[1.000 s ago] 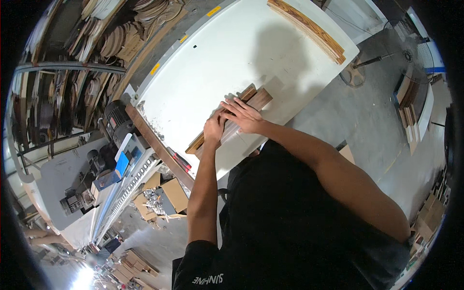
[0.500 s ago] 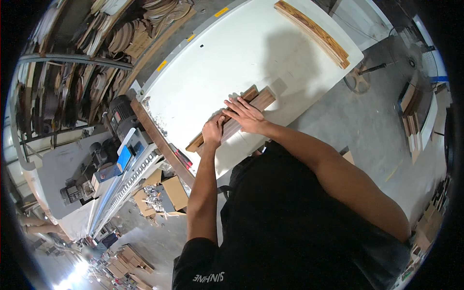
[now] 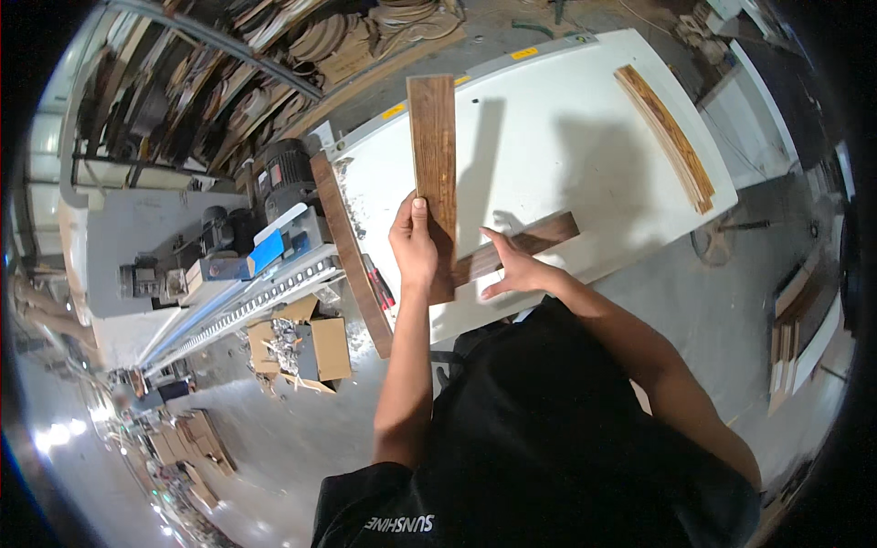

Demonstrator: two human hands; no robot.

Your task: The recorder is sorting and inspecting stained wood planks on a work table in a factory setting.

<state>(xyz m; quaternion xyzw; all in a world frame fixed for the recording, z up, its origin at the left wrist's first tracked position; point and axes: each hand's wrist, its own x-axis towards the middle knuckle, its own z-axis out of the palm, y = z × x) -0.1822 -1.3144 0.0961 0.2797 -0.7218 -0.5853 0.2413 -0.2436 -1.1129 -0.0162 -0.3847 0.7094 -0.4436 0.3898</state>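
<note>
Head view: the left hand (image 3: 417, 239), forearm (image 3: 405, 365) extended, clasps one raised brown board (image 3: 433, 132), thumb on its face; the right hand (image 3: 513, 265), thumb and fingers spread wide, is at a second board (image 3: 551, 234) lying on the white desk (image 3: 525, 137), contact unclear. One stack of wooden strips (image 3: 670, 137) lies toward its right end.

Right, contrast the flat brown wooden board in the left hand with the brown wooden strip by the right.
The flat brown wooden board is raised in the left hand; the brown wooden strip lies on the white table. The board runs up the picture; the strip slants across it. Both look straight.
</note>
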